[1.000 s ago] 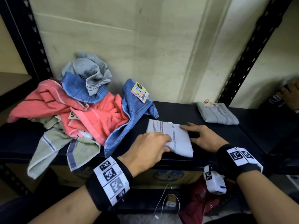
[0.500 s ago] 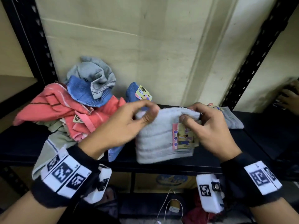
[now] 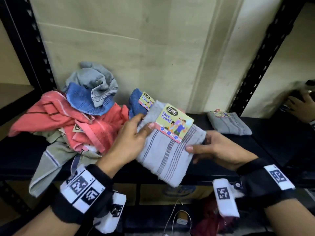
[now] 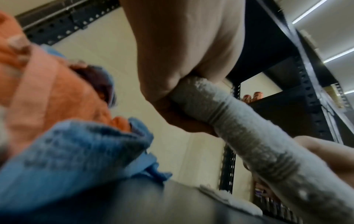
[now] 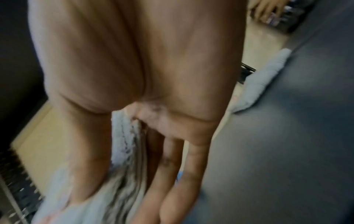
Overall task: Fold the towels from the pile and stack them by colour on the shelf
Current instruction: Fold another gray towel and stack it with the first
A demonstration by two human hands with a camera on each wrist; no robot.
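Observation:
A folded light grey striped towel [image 3: 168,150] with a "Face Towel" card label [image 3: 173,124] is held in the air above the front of the black shelf [image 3: 20,155]. My left hand [image 3: 133,138] pinches its left edge, thumb on top. On the other side my right hand [image 3: 209,149] grips the right edge, thumb over the stripes and fingers beneath. The left wrist view shows the towel's folded edge [image 4: 239,125] between palm and fingers. In the right wrist view the towel [image 5: 122,174] sits between thumb and fingers. A folded grey towel [image 3: 230,124] lies at the shelf's right.
An unfolded pile [image 3: 76,120] of coral, blue, grey and pale green towels covers the shelf's left half; one green towel [image 3: 46,164] hangs over the front edge. Black perforated uprights [image 3: 260,53] frame the bay. Another person's hand [image 3: 300,106] is at the far right.
The folded towel went from lying flat on the shelf to being lifted and turned over in both hands, so its label and stripes now face up, tilted toward me.

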